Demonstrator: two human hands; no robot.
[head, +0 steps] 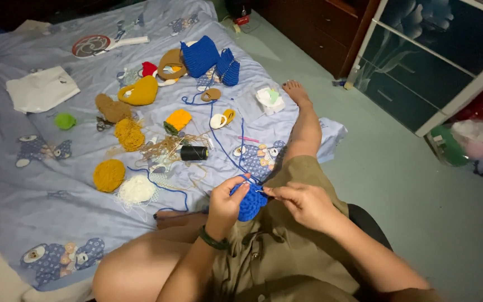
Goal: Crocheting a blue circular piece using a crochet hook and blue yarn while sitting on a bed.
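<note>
Crochet piece (251,204) between both hands' fingers (236,187)

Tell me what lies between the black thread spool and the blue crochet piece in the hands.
In the head view, a strand of blue yarn runs across the sheet between the black thread spool and the blue crochet piece; otherwise only sheet shows there.

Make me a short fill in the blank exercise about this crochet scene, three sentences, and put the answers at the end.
1. The left hand holds a round crochet piece whose colour is ____.
2. The right hand pinches a thin crochet ____ against that piece.
3. The black spool of thread lies on a light blue ____ spread over the floor.

Missing words: blue; hook; sheet
</note>
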